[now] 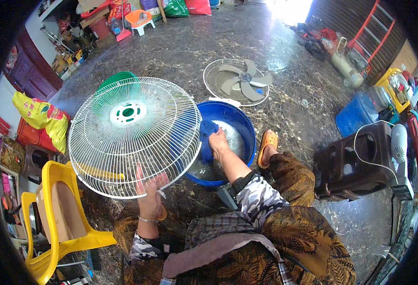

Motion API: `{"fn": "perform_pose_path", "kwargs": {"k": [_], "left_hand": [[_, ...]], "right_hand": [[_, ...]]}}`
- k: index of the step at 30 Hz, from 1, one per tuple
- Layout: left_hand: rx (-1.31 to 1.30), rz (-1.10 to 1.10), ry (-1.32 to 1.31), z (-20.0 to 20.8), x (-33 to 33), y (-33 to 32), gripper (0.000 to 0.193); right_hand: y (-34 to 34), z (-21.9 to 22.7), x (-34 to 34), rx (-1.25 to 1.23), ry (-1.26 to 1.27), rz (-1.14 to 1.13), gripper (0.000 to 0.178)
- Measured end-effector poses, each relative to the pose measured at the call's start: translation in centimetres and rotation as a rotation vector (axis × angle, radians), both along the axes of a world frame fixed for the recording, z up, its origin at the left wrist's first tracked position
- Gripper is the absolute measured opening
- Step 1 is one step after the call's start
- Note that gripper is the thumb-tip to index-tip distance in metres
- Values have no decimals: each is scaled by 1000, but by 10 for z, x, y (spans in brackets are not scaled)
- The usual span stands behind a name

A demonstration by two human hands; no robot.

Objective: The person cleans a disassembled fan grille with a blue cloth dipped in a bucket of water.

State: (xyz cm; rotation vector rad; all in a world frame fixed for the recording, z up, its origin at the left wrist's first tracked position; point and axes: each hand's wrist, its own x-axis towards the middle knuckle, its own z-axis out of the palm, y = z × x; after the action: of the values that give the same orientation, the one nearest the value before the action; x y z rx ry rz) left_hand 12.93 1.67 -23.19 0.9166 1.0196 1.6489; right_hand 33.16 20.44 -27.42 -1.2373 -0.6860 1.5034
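Observation:
A round white wire fan guard (102, 142) is tilted up in front of me, a ring with holes at its centre. My left hand (149, 187) grips its near rim, the fingers partly seen through the wires. My right hand (218, 142) is closed on a blue cloth (208, 130), pressed against the guard's right edge. Under that hand stands a blue tub (250, 128) with water and suds in it; the guard covers its left side.
Beyond the tub, fan blades (247, 78) lie on another guard (209, 85) on the floor. A green basin (118, 78) shows behind my guard. On the left is a yellow chair (52, 213); on the right, a dark brown stool (356, 161) and blue bin (356, 114).

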Motion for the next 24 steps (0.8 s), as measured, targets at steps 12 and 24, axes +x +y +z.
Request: {"fn": "perform_pose_path", "kwargs": {"k": [12, 24], "left_hand": [[72, 20, -5, -5, 27, 34, 72], [-62, -29, -104, 15, -57, 16, 75]], "right_hand": [[-94, 33, -48, -147, 298, 88, 24], [-19, -3, 96, 34, 722, -145, 32]]}}
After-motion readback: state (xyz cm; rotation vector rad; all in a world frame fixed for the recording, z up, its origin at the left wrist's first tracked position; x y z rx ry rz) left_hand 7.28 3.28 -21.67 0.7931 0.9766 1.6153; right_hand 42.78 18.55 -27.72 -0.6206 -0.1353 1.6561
